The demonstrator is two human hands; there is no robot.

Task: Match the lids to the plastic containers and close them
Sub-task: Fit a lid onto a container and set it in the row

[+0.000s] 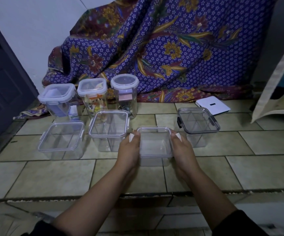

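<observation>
A small clear square container (155, 147) with a clear lid on top stands on the tiled floor in the middle. My left hand (129, 150) presses its left side and my right hand (182, 150) presses its right side, thumbs at the lid's edges. To its left stand two clear square containers with clear lids (61, 138) (109, 126). A clear container under a grey lid with a black latch (198, 121) is at the right. Behind, three filled containers with lids (57, 94) (92, 89) (124, 82) stand in a row.
A patterned purple cloth (155, 45) drapes over something at the back. A white flat box (212, 105) lies at the right rear. A dark door (3, 79) is at the left. A step edge (137, 195) runs across the floor in front of me.
</observation>
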